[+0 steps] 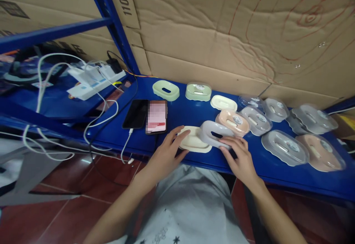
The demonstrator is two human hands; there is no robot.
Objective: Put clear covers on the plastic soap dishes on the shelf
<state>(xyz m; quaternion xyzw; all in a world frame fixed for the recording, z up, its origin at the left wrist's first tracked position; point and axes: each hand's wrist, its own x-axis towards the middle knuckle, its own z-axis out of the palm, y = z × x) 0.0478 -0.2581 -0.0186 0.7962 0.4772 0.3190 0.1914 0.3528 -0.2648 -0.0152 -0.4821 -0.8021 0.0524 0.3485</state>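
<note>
My left hand grips the left end of a cream oval soap dish tray lying at the front of the blue shelf. In my right hand is a pale grey soap dish shell with an oval slot, held by its right end. The shell is tilted, and its left part overlaps the right side of the cream tray. Just behind the shell, a peach soap dish with a clear lid and round sticker stands close to my right fingers. A smaller cream tray lies farther back.
Several lidded soap dishes fill the right side. At the back are a green shell and a lidded green dish. Two phones lie left, one with a white cable. A power strip sits beyond the blue post.
</note>
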